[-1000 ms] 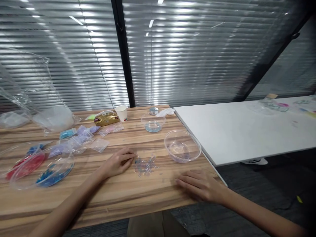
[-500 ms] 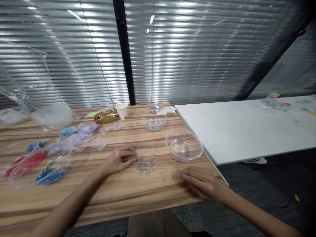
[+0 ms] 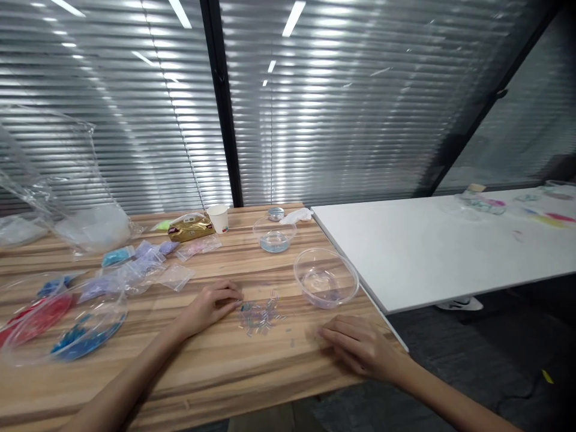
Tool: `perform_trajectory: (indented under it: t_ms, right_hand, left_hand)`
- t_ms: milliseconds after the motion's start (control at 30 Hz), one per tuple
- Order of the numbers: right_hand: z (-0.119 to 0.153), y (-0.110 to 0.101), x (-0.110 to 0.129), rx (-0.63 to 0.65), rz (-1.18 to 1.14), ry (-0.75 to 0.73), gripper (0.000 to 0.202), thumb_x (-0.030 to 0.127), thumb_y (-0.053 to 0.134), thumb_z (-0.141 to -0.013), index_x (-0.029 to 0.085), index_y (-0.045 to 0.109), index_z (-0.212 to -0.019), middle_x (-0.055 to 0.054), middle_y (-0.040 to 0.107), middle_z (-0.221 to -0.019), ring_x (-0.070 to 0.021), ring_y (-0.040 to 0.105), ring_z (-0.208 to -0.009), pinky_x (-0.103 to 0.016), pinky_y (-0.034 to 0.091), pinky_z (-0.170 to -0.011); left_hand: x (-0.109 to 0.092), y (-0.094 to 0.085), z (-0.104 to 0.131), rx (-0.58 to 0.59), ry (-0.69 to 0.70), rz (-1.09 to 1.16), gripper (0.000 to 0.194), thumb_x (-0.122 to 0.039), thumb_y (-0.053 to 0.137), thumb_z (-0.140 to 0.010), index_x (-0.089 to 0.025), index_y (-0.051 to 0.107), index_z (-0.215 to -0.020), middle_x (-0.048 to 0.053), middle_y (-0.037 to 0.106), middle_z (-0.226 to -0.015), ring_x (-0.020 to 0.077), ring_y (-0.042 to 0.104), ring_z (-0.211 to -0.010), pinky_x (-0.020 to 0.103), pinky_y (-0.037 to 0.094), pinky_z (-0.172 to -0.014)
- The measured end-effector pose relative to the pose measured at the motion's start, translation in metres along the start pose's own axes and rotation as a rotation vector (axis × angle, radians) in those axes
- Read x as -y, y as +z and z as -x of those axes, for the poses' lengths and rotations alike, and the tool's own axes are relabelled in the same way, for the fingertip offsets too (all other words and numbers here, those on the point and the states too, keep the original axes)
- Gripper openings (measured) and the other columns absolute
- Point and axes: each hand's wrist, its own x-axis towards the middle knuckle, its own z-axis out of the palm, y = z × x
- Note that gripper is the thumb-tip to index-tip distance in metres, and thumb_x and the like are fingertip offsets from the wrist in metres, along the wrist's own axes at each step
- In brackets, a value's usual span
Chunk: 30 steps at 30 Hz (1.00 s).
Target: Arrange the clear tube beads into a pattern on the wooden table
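Observation:
A loose pile of small, shiny tube-shaped beads (image 3: 261,317) lies on the wooden table, with a dark teal bit at its left edge. My left hand (image 3: 211,306) rests against that side, fingers bent, with a gap between thumb and forefinger and nothing visible held. To the right of the pile is my right hand (image 3: 353,345), low over the tabletop. Its fingers are pressed together and their tips are blurred, so anything between them cannot be made out. Just beyond it stands a clear plastic bowl (image 3: 324,279) with a faint purple tint at the bottom.
Farther back are a clear bowl with pale blue contents (image 3: 274,241), a paper cup (image 3: 218,219) and a gold tissue pack (image 3: 191,228). Small bags of purple beads (image 3: 146,258) and bowls with red and blue pieces (image 3: 90,336) sit left. A white table (image 3: 432,252) adjoins at right.
The camera view has tilted up a little, so the table and everything on it appear lower and slightly left. Both hands stay in nearly the same places beside the bead pile.

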Motion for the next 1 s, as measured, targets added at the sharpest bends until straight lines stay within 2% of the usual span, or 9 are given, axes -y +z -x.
perform_trajectory:
  t_ms: [233,400,533,633,700,733,833,900,1000]
  right_hand:
    - [-0.002,0.006,-0.002,-0.05,0.015,0.057,0.027,0.009,0.037,-0.09,0.013,0.06,-0.105,-0.008,0.068,-0.081,-0.0172,0.065,-0.072,-0.026,0.053,-0.062]
    - [0.002,0.001,-0.002,-0.23,0.075,0.159,0.034,0.005,0.039,-0.086,0.016,0.059,-0.111,-0.008,0.07,-0.089,-0.0171,0.067,-0.079,-0.027,0.055,-0.068]
    - [0.008,-0.005,-0.001,-0.377,0.021,0.257,0.039,0.003,0.042,-0.086,0.02,0.057,-0.117,-0.005,0.069,-0.082,-0.0164,0.067,-0.072,-0.026,0.054,-0.063]
    - [0.011,-0.007,-0.001,-0.466,-0.006,0.286,0.039,0.003,0.042,-0.086,0.02,0.056,-0.119,-0.005,0.068,-0.079,-0.0169,0.067,-0.071,-0.027,0.055,-0.062]
    - [0.011,-0.005,-0.002,-0.505,0.0,0.305,0.04,0.002,0.042,-0.086,0.019,0.055,-0.12,-0.005,0.067,-0.076,-0.0166,0.066,-0.068,-0.026,0.054,-0.06]
    - [0.011,-0.004,-0.002,-0.514,0.007,0.308,0.04,0.002,0.042,-0.086,0.019,0.055,-0.12,-0.004,0.067,-0.075,-0.0163,0.066,-0.066,-0.026,0.054,-0.058]
    - [0.01,0.0,-0.005,-0.546,0.061,0.326,0.039,0.002,0.043,-0.087,0.02,0.056,-0.12,-0.003,0.067,-0.074,-0.0159,0.066,-0.064,-0.025,0.053,-0.056]
    - [0.01,0.003,-0.006,-0.578,0.125,0.366,0.037,0.004,0.044,-0.088,0.02,0.058,-0.119,-0.004,0.068,-0.075,-0.0159,0.065,-0.064,-0.025,0.052,-0.056]
    - [0.01,0.005,-0.007,-0.565,0.177,0.391,0.034,0.006,0.045,-0.089,0.018,0.06,-0.117,-0.005,0.068,-0.076,-0.0161,0.065,-0.062,-0.025,0.052,-0.056]
  left_hand:
    - [0.01,0.004,0.003,-0.06,0.031,-0.07,0.024,-0.025,0.046,-0.096,-0.019,0.069,-0.092,0.005,0.065,-0.087,0.0156,0.062,-0.082,0.024,0.049,-0.073]
    - [0.013,0.005,0.002,-0.088,-0.012,-0.086,0.023,-0.022,0.044,-0.094,-0.019,0.066,-0.087,0.005,0.067,-0.084,0.0155,0.062,-0.079,0.024,0.049,-0.071]
    - [0.008,0.005,0.002,-0.057,-0.085,-0.164,0.024,-0.017,0.041,-0.091,-0.018,0.061,-0.079,0.004,0.065,-0.078,0.016,0.061,-0.072,0.025,0.047,-0.067]
    - [-0.001,-0.003,-0.005,-0.013,-0.052,-0.209,0.026,-0.015,0.039,-0.09,-0.018,0.06,-0.076,0.003,0.064,-0.077,0.0157,0.059,-0.07,0.024,0.045,-0.065]
    - [-0.005,-0.015,-0.022,-0.052,0.008,-0.213,0.025,-0.015,0.04,-0.089,-0.018,0.06,-0.075,0.003,0.064,-0.076,0.0151,0.059,-0.069,0.023,0.045,-0.063]
    - [-0.007,-0.021,-0.035,-0.128,0.015,-0.218,0.025,-0.016,0.039,-0.09,-0.018,0.059,-0.074,0.002,0.063,-0.073,0.0148,0.059,-0.068,0.023,0.045,-0.064]
    - [-0.004,-0.032,-0.093,-0.276,-0.037,-0.259,0.023,-0.02,0.04,-0.091,-0.016,0.06,-0.08,0.006,0.065,-0.08,0.0183,0.06,-0.076,0.028,0.045,-0.07]
    - [0.005,-0.029,-0.135,-0.275,-0.062,-0.268,0.023,-0.02,0.042,-0.091,-0.014,0.061,-0.08,0.008,0.065,-0.082,0.0199,0.06,-0.08,0.031,0.046,-0.073]
    - [0.024,-0.017,-0.185,-0.169,-0.081,-0.262,0.022,-0.022,0.051,-0.091,-0.013,0.062,-0.074,0.004,0.065,-0.075,0.0175,0.061,-0.074,0.031,0.047,-0.072]
